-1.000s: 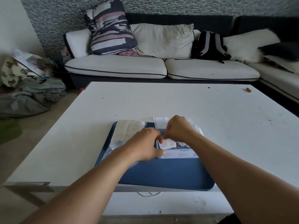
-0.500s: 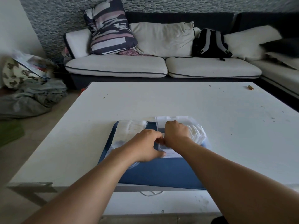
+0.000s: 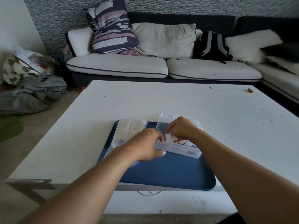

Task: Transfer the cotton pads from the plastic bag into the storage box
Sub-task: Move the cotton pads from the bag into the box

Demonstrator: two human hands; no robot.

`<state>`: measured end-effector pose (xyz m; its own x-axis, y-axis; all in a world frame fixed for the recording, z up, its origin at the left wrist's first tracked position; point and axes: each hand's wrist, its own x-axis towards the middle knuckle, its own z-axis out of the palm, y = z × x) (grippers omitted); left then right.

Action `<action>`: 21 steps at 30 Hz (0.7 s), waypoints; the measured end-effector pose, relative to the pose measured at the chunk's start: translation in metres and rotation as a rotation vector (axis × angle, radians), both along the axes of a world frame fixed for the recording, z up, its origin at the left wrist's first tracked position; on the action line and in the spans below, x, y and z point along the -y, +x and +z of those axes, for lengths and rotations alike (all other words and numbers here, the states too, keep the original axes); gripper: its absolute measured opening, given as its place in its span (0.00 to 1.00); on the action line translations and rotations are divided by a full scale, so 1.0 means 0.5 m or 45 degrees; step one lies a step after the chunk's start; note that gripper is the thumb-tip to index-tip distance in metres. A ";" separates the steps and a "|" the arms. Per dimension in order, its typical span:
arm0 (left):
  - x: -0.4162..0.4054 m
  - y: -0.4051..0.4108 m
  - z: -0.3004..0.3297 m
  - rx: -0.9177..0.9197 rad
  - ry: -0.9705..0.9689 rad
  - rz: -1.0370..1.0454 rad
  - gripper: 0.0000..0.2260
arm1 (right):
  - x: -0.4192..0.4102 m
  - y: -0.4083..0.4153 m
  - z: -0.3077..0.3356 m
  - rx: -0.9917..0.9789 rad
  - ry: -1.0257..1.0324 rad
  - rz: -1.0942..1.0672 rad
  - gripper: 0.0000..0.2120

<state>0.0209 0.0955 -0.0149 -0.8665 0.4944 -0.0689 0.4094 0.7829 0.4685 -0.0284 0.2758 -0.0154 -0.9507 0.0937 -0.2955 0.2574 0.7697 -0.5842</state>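
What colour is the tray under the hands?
The tray is dark blue, seen best in the head view.

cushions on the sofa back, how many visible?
5: striped cushion left, beige cushion centre, white cushion beside the backpack, dark cushion and pale cushion far right. Others may be hidden.

Soft, dim daylight washes the room without hard shadows, brightest on the white table (image 3: 186, 102) and leaving the sofa (image 3: 161, 68) back murky, while the wide lens bends lines at the edges and the far left and right corners smear with slight blur.
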 end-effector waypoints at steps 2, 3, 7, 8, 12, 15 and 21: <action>0.001 -0.002 -0.001 -0.021 -0.071 0.002 0.21 | 0.000 -0.002 -0.005 0.010 -0.042 -0.058 0.10; 0.001 -0.002 -0.001 -0.020 -0.107 0.000 0.23 | 0.003 -0.001 -0.005 0.020 -0.034 -0.078 0.11; -0.001 0.000 0.001 -0.022 -0.168 -0.015 0.20 | 0.005 0.005 -0.005 -0.082 0.183 0.001 0.15; -0.002 0.000 0.002 -0.011 -0.159 -0.027 0.17 | 0.002 0.002 -0.007 -0.131 0.215 0.000 0.10; -0.015 0.010 0.004 0.093 -0.102 -0.140 0.11 | -0.009 -0.001 -0.007 -0.260 0.260 -0.030 0.09; -0.023 0.019 -0.001 0.100 -0.099 -0.173 0.12 | -0.013 0.008 0.005 -0.213 0.334 0.022 0.16; -0.019 0.018 -0.002 0.114 -0.042 -0.163 0.11 | -0.021 0.011 0.000 -0.264 0.486 -0.048 0.16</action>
